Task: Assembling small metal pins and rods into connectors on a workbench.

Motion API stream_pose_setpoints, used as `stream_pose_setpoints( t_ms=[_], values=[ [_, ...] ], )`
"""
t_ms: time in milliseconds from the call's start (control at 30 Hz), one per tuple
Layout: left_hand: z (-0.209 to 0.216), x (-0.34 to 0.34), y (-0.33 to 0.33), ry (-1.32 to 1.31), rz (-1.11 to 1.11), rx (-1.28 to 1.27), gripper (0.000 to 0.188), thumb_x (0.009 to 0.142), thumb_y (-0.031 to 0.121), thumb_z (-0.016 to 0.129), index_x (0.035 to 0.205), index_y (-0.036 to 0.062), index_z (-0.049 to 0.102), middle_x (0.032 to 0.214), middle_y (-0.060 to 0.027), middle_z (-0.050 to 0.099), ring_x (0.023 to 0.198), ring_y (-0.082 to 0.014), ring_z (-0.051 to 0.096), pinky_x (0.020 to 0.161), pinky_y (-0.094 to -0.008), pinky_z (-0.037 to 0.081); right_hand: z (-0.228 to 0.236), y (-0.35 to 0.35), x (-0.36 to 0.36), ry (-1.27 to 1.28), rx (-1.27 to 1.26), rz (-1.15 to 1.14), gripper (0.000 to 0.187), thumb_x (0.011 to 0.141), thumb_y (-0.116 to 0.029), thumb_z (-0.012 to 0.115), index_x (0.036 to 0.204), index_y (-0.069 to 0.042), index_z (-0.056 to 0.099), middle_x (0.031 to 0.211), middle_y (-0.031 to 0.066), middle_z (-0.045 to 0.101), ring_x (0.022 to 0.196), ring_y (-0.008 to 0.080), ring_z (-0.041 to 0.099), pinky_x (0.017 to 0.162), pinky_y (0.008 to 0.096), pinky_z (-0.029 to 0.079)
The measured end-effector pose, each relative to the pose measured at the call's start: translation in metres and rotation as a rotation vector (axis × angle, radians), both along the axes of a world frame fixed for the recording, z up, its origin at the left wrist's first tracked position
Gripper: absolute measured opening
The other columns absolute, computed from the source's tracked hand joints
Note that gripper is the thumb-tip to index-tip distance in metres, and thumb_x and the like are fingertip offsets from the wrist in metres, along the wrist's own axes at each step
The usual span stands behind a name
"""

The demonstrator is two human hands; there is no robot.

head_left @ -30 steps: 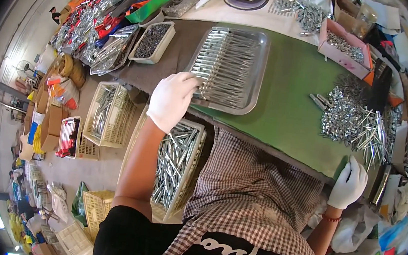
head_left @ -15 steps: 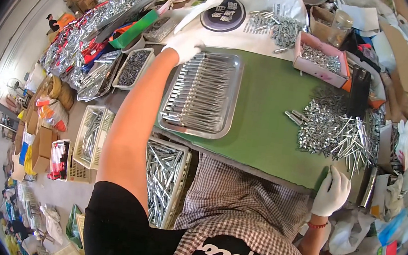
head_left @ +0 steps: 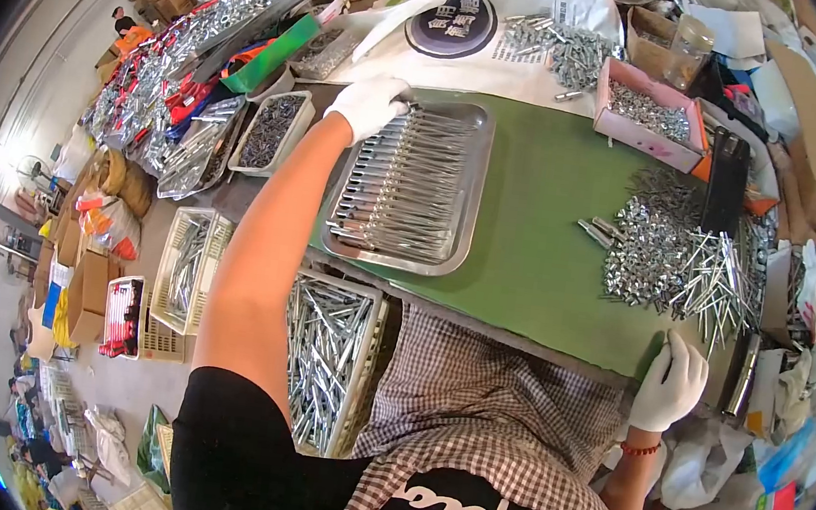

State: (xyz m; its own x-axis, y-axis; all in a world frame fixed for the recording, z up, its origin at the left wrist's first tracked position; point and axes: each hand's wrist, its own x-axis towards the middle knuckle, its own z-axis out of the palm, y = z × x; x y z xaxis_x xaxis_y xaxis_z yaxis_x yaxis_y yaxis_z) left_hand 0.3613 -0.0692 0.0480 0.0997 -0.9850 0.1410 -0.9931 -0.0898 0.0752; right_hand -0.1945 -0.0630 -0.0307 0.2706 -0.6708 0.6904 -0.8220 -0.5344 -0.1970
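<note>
My left hand [head_left: 368, 107], in a white glove, is at the far left corner of a shallow metal tray [head_left: 477, 187]. Its fingers are bent and drawn together over the far end of a row of slim metal rods with thicker sleeves [head_left: 406, 179]. What the fingertips hold, if anything, is hidden. My right hand [head_left: 672, 386], also gloved, rests at the near right edge of the green mat [head_left: 544, 210], its fingers loosely bent and nothing seen in them. Just beyond it lie loose thin rods [head_left: 717, 280] and a heap of small metal pieces [head_left: 644, 257].
A pink box of small metal parts [head_left: 642, 146] stands at the mat's far right. Beyond the mat, metal parts lie on a white sack [head_left: 539, 79]. To the left is a bin of dark small parts [head_left: 274, 132]; below the tray, a crate [head_left: 370, 372] of metal tubes.
My left hand has shifted slightly nearer along the tray's far left corner, its fingers more bent. My right hand stays at the mat's edge. The whole view has shifted a little.
</note>
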Motion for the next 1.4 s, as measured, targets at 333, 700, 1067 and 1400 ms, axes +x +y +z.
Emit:
stream_pose_setpoints(
  t_ms=[333,700,1067,1400],
  values=[
    [0.036,-0.061,0.087,0.004,-0.111,-0.155,0.021,0.092,0.020,0.055,0.103,0.0068,0.068,0.102,-0.0136,0.064,0.102,-0.0332,0.062,0.092,-0.0444,0.049,-0.001,-0.002,-0.005,0.037,-0.005,-0.014,0.020,0.086,-0.002,0.065,0.105,-0.007,0.071,0.099,0.0094,0.070,0.091,0.0298,0.064,0.083,0.0415,0.050],
    [0.014,-0.089,0.156,-0.033,-0.091,-0.050,0.015,0.089,0.013,0.060,0.098,0.0094,0.070,0.098,-0.0087,0.066,0.093,-0.0296,0.064,0.082,-0.0422,0.051,-0.003,-0.006,-0.005,0.054,-0.013,0.001,0.017,0.089,-0.005,0.065,0.104,-0.007,0.072,0.098,0.0090,0.070,0.091,0.0291,0.064,0.083,0.0406,0.050],
    [0.006,-0.076,0.169,0.144,0.204,-0.208,0.028,0.098,0.013,0.048,0.116,0.0023,0.066,0.114,-0.0168,0.067,0.107,-0.0342,0.063,0.096,-0.0404,0.049,-0.007,-0.005,-0.004,0.007,-0.001,0.022,0.021,0.085,-0.005,0.068,0.105,-0.010,0.073,0.098,0.0101,0.069,0.092,0.0309,0.063,0.083,0.0421,0.050],
    [-0.021,-0.092,0.174,1.198,0.367,-0.549,0.041,0.106,0.019,0.045,0.140,-0.0034,0.050,0.145,-0.0163,0.052,0.133,-0.0283,0.052,0.114,-0.0382,0.039,-0.006,-0.005,-0.006,-0.010,-0.008,0.021,0.022,0.083,-0.005,0.068,0.104,-0.010,0.073,0.097,0.0092,0.069,0.091,0.0310,0.063,0.082,0.0419,0.050]
  ],
)
